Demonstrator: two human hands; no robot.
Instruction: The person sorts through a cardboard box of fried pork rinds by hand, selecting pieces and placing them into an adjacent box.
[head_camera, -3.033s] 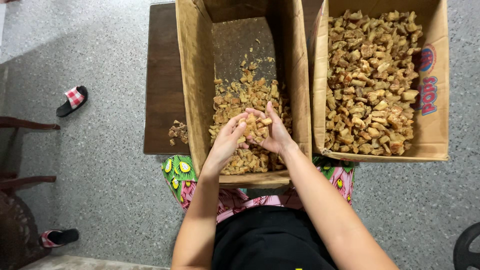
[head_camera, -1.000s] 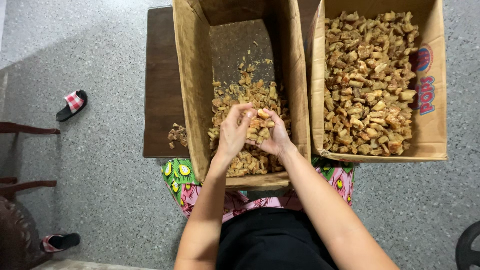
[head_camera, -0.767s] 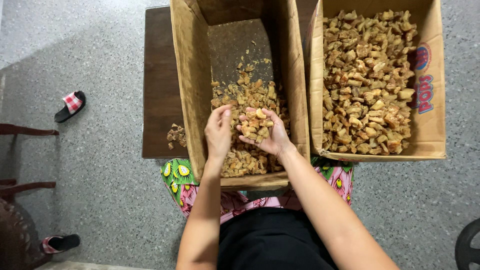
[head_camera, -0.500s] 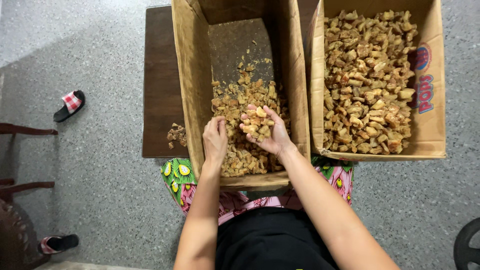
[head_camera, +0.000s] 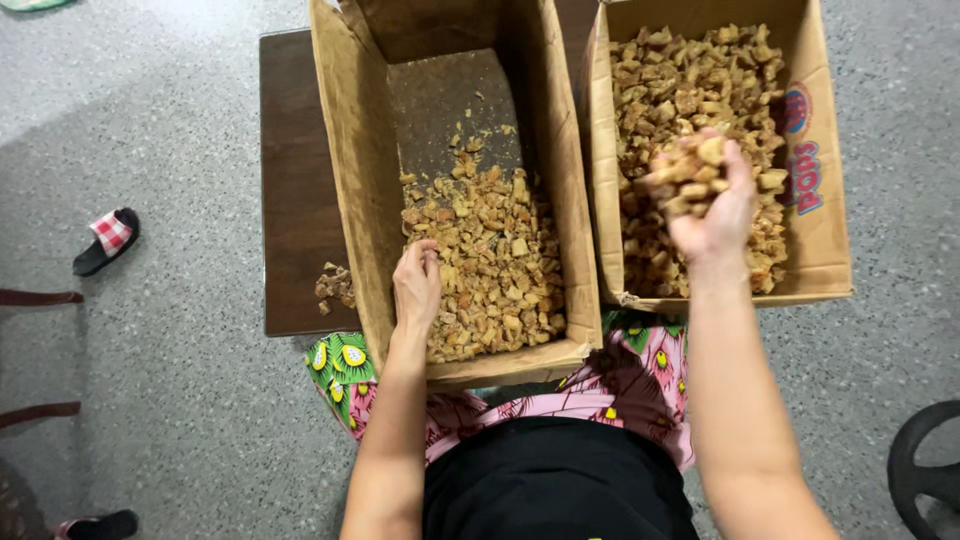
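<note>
At nine o'clock a black sandal with a red checked strap (head_camera: 107, 240) lies on the speckled grey floor (head_camera: 170, 400). Right of it stands a dark brown wooden surface (head_camera: 295, 180), and a few loose brown chunks (head_camera: 333, 287) sit near its front edge, just beside the left cardboard box (head_camera: 345, 180). That box stands on the surface at about twelve o'clock; its far half shows bare bottom and its near half holds a layer of small golden-brown pieces (head_camera: 490, 260). The left hand (head_camera: 416, 285) reaches into the box at its near left side, palm down, fingers (head_camera: 425, 255) loosely curled and resting on the pieces; whether they grip any cannot be told. The person's lap at six o'clock shows a black top and pink patterned fabric (head_camera: 620, 380). At one o'clock the right cardboard box (head_camera: 825, 200) stands touching the left one and is nearly full of larger tan pieces (head_camera: 690, 80). The right hand (head_camera: 712, 205) hovers above this heap, palm up, fingers (head_camera: 740, 165) cupped around a handful of chunks (head_camera: 690, 170). At four o'clock part of a black wheel (head_camera: 925, 470) shows.
</note>
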